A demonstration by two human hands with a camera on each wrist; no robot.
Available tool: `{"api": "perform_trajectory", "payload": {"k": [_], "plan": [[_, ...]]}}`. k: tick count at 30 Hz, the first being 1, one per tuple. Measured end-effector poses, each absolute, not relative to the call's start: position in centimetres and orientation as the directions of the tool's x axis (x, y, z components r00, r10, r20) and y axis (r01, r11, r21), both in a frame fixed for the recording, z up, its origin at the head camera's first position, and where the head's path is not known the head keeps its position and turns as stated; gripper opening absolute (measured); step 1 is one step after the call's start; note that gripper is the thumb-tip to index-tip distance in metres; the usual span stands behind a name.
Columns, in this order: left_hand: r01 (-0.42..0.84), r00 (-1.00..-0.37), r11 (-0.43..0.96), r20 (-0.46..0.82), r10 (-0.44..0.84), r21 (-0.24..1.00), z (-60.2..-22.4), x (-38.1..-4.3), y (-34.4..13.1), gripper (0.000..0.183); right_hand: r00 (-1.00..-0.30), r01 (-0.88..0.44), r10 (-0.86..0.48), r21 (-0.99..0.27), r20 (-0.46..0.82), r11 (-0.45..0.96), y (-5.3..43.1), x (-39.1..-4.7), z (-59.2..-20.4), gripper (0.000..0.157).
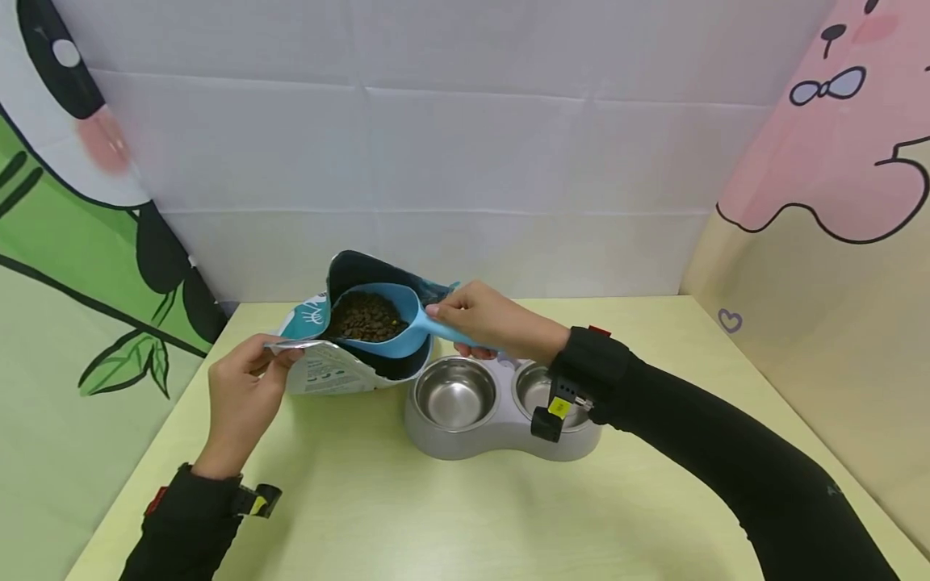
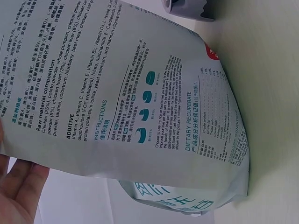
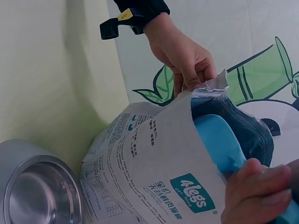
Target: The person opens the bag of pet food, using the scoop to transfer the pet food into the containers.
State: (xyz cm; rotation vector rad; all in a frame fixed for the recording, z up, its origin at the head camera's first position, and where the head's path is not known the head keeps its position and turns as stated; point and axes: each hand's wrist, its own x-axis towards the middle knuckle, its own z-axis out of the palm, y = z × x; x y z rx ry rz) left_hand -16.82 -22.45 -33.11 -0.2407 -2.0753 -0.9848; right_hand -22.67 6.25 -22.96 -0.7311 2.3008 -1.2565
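Note:
My left hand [image 1: 245, 391] pinches the near left edge of an open pet food bag [image 1: 330, 373], white and teal with a dark lining. Beyond it, my right hand [image 1: 494, 323] grips the handle of a light blue scoop [image 1: 407, 347]. Brown kibble [image 1: 366, 316] fills the scoop's bowl, which sits in the bag's mouth. Printed text covers the bag [image 2: 126, 93] in the left wrist view. From the right wrist, the scoop [image 3: 219, 142] shows partly inside the bag, its contents hidden there.
Just right of the bag stands a grey double pet bowl [image 1: 501, 440] with two steel dishes; my right forearm partly covers the right dish. All this is on a pale yellow table [image 1: 450, 516]. A white panel [image 1: 465, 161] rises behind, with cartoon-printed panels at both sides.

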Motion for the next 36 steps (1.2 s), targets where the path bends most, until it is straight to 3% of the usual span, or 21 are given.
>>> {"api": "perform_trajectory", "payload": {"k": [36], "plan": [[0.472,-0.668,0.661,0.726,-0.163,0.583,-33.1,-17.0,-22.4,0.009,-0.787,-0.177,-0.601,-0.882,-0.141,0.438,9.0,-21.8,-21.2,0.031]]}}
